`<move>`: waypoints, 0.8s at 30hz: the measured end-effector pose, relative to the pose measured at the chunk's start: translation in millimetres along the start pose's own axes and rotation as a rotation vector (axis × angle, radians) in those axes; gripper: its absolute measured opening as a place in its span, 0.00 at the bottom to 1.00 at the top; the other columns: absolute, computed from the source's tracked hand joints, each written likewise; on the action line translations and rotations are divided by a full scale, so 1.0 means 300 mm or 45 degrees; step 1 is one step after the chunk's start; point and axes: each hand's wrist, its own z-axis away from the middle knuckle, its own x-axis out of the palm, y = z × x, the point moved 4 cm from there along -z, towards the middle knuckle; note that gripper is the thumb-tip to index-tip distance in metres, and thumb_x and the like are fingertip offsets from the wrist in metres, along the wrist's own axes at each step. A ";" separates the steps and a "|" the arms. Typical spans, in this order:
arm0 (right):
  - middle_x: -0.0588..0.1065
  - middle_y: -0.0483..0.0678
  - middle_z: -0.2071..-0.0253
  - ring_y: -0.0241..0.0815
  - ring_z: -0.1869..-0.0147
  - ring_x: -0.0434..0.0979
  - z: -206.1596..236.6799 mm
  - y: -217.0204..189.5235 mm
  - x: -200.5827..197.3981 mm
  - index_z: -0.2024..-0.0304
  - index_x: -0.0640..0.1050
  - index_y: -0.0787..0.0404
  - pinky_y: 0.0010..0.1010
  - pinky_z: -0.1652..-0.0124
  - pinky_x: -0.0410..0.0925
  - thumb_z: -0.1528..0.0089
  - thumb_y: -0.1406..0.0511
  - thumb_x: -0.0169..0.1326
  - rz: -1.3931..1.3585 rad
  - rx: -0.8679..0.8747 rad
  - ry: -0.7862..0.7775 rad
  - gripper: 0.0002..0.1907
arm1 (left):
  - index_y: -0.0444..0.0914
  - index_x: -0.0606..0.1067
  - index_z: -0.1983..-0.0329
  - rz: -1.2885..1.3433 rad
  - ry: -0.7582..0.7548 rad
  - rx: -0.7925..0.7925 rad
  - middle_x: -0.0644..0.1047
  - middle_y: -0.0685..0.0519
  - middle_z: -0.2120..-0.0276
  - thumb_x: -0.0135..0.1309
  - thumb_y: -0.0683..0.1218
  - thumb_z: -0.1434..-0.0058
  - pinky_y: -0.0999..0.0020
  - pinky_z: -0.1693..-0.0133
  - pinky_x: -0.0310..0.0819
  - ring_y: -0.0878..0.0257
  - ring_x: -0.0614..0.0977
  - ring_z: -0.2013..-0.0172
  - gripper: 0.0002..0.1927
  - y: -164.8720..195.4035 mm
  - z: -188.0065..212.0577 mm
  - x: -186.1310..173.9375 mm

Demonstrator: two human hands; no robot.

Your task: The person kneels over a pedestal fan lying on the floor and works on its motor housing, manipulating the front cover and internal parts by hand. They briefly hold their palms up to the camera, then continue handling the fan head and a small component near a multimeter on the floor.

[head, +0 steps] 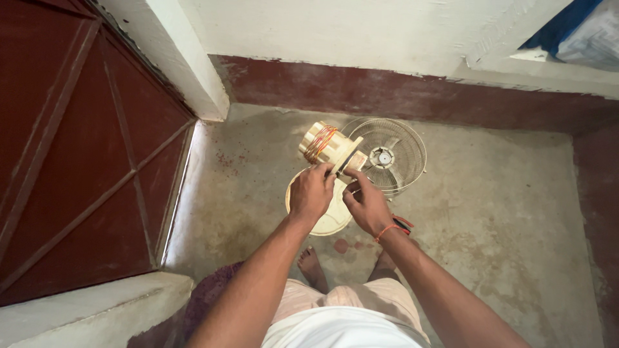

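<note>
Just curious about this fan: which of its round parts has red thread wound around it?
The cream motor housing, by the left hand. The wire guard and round base carry none.

Bare forearms without sleeves; thin orange thread bracelet (387,230) around right wrist, at 3 o'clock of centre. Pale pinkish shorts (348,298) and bare feet (313,264) toward 6 o'clock.

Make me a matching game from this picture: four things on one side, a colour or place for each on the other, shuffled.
Things:
1. fan motor housing
2. wire fan guard
3. door
4. wrist thread

Matches:
A. dark red, at the left
B. cream, wound with red bands
C. orange, on the right hand
D. lying on the concrete floor

Pairs: 1-B, 2-D, 3-A, 4-C
</note>
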 end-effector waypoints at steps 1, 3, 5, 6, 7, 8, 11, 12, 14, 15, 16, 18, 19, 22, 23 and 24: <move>0.80 0.50 0.63 0.39 0.65 0.82 0.001 0.000 0.000 0.37 0.70 0.56 0.32 0.61 0.74 0.39 0.68 0.53 -0.013 -0.002 -0.004 0.26 | 0.40 0.80 0.52 0.004 -0.021 -0.021 0.82 0.44 0.63 0.57 0.46 0.38 0.50 0.57 0.75 0.45 0.83 0.59 0.12 0.000 0.000 0.001; 0.80 0.50 0.63 0.39 0.64 0.82 -0.001 -0.005 0.000 0.37 0.70 0.57 0.32 0.61 0.74 0.39 0.68 0.53 -0.006 -0.020 -0.014 0.26 | 0.40 0.80 0.52 -0.002 -0.026 -0.028 0.82 0.44 0.63 0.57 0.46 0.38 0.50 0.57 0.75 0.45 0.83 0.59 0.12 0.004 -0.001 -0.005; 0.81 0.50 0.62 0.39 0.64 0.83 -0.003 -0.013 -0.001 0.38 0.70 0.57 0.32 0.60 0.74 0.39 0.67 0.54 0.035 -0.042 -0.022 0.26 | 0.40 0.80 0.52 -0.016 -0.003 0.001 0.82 0.43 0.63 0.57 0.46 0.38 0.49 0.57 0.74 0.44 0.83 0.59 0.12 0.010 0.001 -0.011; 0.81 0.50 0.62 0.39 0.64 0.83 -0.003 -0.014 -0.005 0.37 0.70 0.57 0.32 0.61 0.74 0.39 0.67 0.54 0.032 -0.023 -0.009 0.26 | 0.39 0.80 0.52 -0.005 0.001 0.011 0.82 0.43 0.63 0.57 0.46 0.38 0.50 0.57 0.75 0.45 0.83 0.59 0.12 0.012 0.002 -0.012; 0.81 0.50 0.63 0.39 0.64 0.83 -0.002 -0.016 -0.007 0.37 0.69 0.56 0.32 0.61 0.74 0.39 0.67 0.53 0.029 -0.005 0.003 0.26 | 0.39 0.80 0.52 0.006 0.006 0.021 0.82 0.44 0.63 0.57 0.46 0.38 0.50 0.57 0.75 0.45 0.83 0.59 0.12 0.014 0.002 -0.014; 0.80 0.50 0.63 0.40 0.64 0.83 0.000 -0.016 -0.008 0.36 0.69 0.56 0.33 0.61 0.74 0.39 0.67 0.53 0.024 0.013 0.014 0.27 | 0.39 0.80 0.53 0.015 0.010 0.030 0.82 0.44 0.63 0.57 0.46 0.38 0.50 0.57 0.75 0.45 0.83 0.59 0.12 0.015 0.002 -0.015; 0.81 0.49 0.63 0.40 0.64 0.83 0.001 -0.030 -0.013 0.36 0.69 0.55 0.33 0.60 0.74 0.39 0.67 0.53 0.052 -0.013 0.007 0.27 | 0.39 0.80 0.53 0.039 0.025 0.024 0.82 0.44 0.63 0.57 0.45 0.38 0.50 0.57 0.75 0.45 0.83 0.59 0.12 0.018 0.003 -0.016; 0.81 0.49 0.63 0.41 0.64 0.83 0.001 -0.032 -0.011 0.36 0.69 0.55 0.33 0.60 0.74 0.39 0.67 0.53 0.055 -0.008 -0.001 0.27 | 0.39 0.80 0.52 0.034 0.029 0.031 0.82 0.43 0.62 0.58 0.45 0.38 0.50 0.57 0.75 0.45 0.83 0.59 0.12 0.018 0.003 -0.018; 0.81 0.50 0.63 0.41 0.64 0.83 0.002 -0.034 -0.008 0.37 0.71 0.55 0.34 0.61 0.74 0.40 0.67 0.54 0.061 0.004 -0.013 0.26 | 0.39 0.79 0.51 0.023 0.033 0.047 0.82 0.43 0.62 0.58 0.45 0.38 0.50 0.58 0.75 0.44 0.83 0.59 0.13 0.019 0.003 -0.023; 0.81 0.50 0.63 0.41 0.63 0.84 0.003 -0.036 -0.011 0.37 0.70 0.56 0.34 0.60 0.74 0.39 0.67 0.54 0.063 -0.006 -0.006 0.26 | 0.39 0.79 0.51 0.028 0.009 0.014 0.82 0.43 0.62 0.58 0.45 0.38 0.50 0.58 0.75 0.45 0.83 0.59 0.13 0.018 0.002 -0.021; 0.81 0.50 0.63 0.40 0.63 0.84 0.003 -0.036 -0.012 0.37 0.70 0.56 0.33 0.60 0.74 0.39 0.66 0.54 0.063 -0.016 0.000 0.26 | 0.39 0.80 0.51 0.032 -0.015 -0.020 0.82 0.44 0.63 0.57 0.46 0.38 0.50 0.58 0.75 0.45 0.83 0.59 0.13 0.017 0.000 -0.019; 0.81 0.50 0.63 0.40 0.63 0.84 0.005 -0.034 -0.010 0.37 0.70 0.56 0.34 0.60 0.74 0.39 0.66 0.53 0.046 -0.010 0.006 0.27 | 0.40 0.80 0.52 0.041 -0.027 -0.039 0.82 0.44 0.63 0.57 0.45 0.38 0.50 0.58 0.75 0.45 0.83 0.59 0.12 0.017 0.004 -0.021; 0.81 0.50 0.63 0.41 0.64 0.84 0.004 -0.031 -0.007 0.36 0.70 0.55 0.34 0.60 0.74 0.40 0.67 0.53 0.028 0.004 0.009 0.27 | 0.39 0.80 0.52 0.045 -0.013 -0.020 0.82 0.44 0.63 0.57 0.45 0.38 0.50 0.58 0.75 0.45 0.83 0.59 0.12 0.020 0.004 -0.023; 0.81 0.50 0.62 0.41 0.63 0.84 -0.002 -0.027 -0.003 0.37 0.69 0.56 0.34 0.60 0.75 0.39 0.66 0.53 0.023 0.011 0.000 0.27 | 0.39 0.80 0.53 0.034 0.007 0.026 0.82 0.43 0.63 0.58 0.45 0.38 0.50 0.58 0.75 0.45 0.83 0.59 0.11 0.028 0.003 -0.027; 0.81 0.50 0.62 0.41 0.62 0.84 -0.003 -0.026 -0.001 0.37 0.69 0.57 0.34 0.59 0.75 0.39 0.66 0.54 0.029 0.007 -0.009 0.26 | 0.39 0.80 0.53 0.026 0.013 0.036 0.82 0.43 0.63 0.58 0.45 0.38 0.50 0.58 0.75 0.45 0.83 0.59 0.11 0.029 0.003 -0.028; 0.81 0.50 0.62 0.41 0.62 0.84 -0.001 -0.025 -0.003 0.37 0.69 0.57 0.34 0.59 0.75 0.39 0.66 0.54 0.031 0.007 -0.001 0.26 | 0.39 0.80 0.53 0.030 0.005 0.025 0.82 0.43 0.63 0.58 0.45 0.38 0.50 0.58 0.75 0.45 0.83 0.59 0.11 0.028 0.003 -0.027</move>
